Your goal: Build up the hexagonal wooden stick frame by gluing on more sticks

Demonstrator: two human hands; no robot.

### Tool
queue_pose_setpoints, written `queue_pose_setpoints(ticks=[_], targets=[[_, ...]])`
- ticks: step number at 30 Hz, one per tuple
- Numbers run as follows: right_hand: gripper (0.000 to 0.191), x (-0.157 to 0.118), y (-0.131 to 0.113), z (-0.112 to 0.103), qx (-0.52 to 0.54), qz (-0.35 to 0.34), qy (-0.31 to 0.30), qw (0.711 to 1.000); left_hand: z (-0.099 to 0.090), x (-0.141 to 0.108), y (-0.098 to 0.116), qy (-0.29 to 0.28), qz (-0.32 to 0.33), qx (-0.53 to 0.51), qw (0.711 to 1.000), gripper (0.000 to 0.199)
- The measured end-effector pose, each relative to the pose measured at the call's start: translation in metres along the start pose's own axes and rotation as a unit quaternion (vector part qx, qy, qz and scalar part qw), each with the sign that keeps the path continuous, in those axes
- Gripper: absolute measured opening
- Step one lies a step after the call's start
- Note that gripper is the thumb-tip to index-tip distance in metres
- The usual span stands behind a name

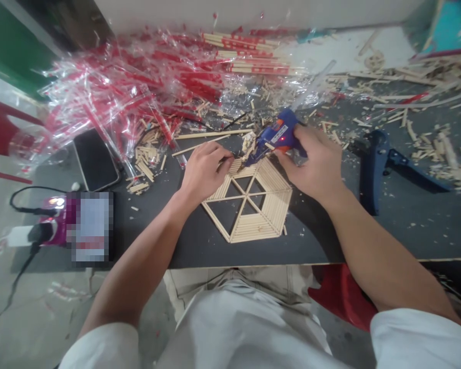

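Observation:
My right hand (317, 161) grips a blue hot glue gun (284, 134) with a red light on its side. Its nozzle points down and left at the upper edge of a hexagonal frame of wooden sticks (276, 205). Spokes cross at the frame's middle. Rows of sticks fill the outer part of several sections, while the lower-left section shows the dark table through it. At the frame's upper left, my left hand (205, 169) has thumb and fingers pinched together close to the nozzle. What lies between those fingertips is too small to make out.
Torn clear and red chopstick wrappers (138, 87) heap up at the back left, near packed chopsticks (253, 54). Blue-handled cutters (372, 169) lie at right among wood scraps. At left are a dark phone (96, 159), a pixelated screen (92, 225) and a purple power strip (61, 218).

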State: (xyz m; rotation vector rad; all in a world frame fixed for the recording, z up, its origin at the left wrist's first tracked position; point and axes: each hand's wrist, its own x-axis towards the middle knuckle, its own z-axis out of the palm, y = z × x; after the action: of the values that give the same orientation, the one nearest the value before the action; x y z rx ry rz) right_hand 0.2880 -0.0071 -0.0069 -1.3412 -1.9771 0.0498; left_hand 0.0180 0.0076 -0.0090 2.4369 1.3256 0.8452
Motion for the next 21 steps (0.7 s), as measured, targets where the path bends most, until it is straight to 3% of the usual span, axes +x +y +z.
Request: queue_pose_setpoints(ticks=[11,21], targets=[[0.041,-0.0024,0.0036,0.0034,-0.02,-0.012,-0.041,0.999,-0.0031,0.0015,0.0027,-0.029,-0.023,0.004,0.999,0.022],[0.036,0.0008,-0.0018,0.0037,-0.022,-0.039,-0.042,0.998,-0.001,0.0008,0.0015,-0.014,-0.017,0.004,1.0,0.02]])
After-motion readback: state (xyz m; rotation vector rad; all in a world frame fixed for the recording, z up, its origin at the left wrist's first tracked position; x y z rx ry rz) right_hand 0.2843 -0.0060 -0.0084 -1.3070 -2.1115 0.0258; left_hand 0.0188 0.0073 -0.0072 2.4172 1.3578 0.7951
